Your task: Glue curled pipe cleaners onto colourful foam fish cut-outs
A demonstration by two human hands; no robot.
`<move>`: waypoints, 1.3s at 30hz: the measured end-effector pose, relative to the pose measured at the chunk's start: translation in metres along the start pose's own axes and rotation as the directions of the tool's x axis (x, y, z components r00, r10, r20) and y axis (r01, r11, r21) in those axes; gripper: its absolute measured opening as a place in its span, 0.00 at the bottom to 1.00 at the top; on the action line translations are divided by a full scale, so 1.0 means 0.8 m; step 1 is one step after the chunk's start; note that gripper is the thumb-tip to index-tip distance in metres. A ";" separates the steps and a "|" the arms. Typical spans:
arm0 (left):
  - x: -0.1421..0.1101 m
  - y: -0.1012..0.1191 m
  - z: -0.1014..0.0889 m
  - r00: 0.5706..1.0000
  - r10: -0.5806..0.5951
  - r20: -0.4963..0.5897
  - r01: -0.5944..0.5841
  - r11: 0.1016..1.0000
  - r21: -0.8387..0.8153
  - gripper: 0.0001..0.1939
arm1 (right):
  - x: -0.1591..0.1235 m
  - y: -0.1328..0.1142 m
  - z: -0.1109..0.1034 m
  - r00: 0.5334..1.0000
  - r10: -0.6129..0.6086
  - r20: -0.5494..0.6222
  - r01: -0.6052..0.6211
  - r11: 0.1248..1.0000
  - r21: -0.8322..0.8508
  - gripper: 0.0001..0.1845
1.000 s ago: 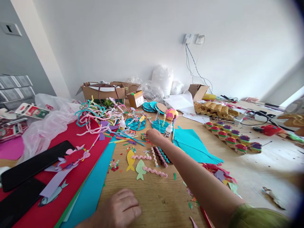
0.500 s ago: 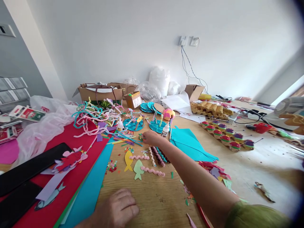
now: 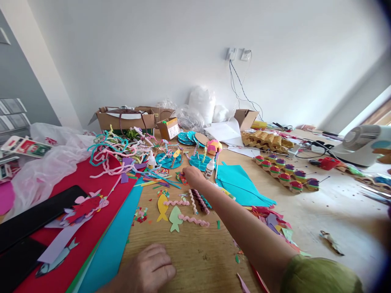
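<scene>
My right hand (image 3: 193, 176) reaches far across the wooden table, fingers together and pointing down at small colored paper scraps (image 3: 180, 177). What its fingertips hold, if anything, is too small to make out. Just right of it stands a white glue bottle (image 3: 209, 168). Near the front edge my left hand (image 3: 154, 264) rests on the tabletop, its fingers curled with nothing visible in them. Between the hands lie a yellow paper fish (image 3: 162, 207) and a green paper fish (image 3: 175, 219), each with a pink twisted pipe cleaner. Purple and white twisted pipe cleaners (image 3: 200, 200) lie beyond.
Red card sheets (image 3: 88, 175) and a black flat object (image 3: 45, 209) lie left. Teal sheets (image 3: 241, 183) and painted egg-carton rows (image 3: 284, 173) lie right, with a white fan (image 3: 357, 142) farther off. Teal discs (image 3: 171, 160), cardboard boxes (image 3: 122, 120) and plastic bags (image 3: 201, 103) stand behind.
The view has shifted slightly right, so things sit a little farther left. My right hand stays over the scraps, and red pieces now show beside its fingers. My left hand stays on the table.
</scene>
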State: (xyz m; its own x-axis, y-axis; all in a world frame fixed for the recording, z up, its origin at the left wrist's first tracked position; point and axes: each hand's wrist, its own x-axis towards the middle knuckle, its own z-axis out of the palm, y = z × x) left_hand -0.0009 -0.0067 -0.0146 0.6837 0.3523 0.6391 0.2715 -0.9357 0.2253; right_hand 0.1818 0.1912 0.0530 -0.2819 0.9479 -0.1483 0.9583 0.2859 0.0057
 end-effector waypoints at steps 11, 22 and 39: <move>0.029 0.020 -0.070 0.924 -0.356 -0.136 0.349 0.934 -0.075 0.13 | -0.079 -0.004 -0.040 0.976 -0.117 -0.184 0.205 0.779 0.592 0.12; 0.086 0.000 -0.096 0.632 -0.765 0.122 0.691 0.485 -0.536 0.08 | -0.174 -0.066 -0.055 0.896 -0.439 -0.073 0.346 0.584 0.734 0.32; 0.064 0.025 -0.106 0.926 -0.202 -0.320 0.257 0.956 0.139 0.07 | -0.215 -0.067 -0.013 0.695 -0.315 -0.646 0.665 0.622 0.412 0.11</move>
State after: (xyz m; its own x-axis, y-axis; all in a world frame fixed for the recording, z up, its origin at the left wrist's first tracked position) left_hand -0.0176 -0.0087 0.0850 0.3612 0.5091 0.7812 0.5294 -0.8016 0.2777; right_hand 0.1787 0.0140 0.0886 -0.5285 0.6597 0.5342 0.4285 0.7506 -0.5030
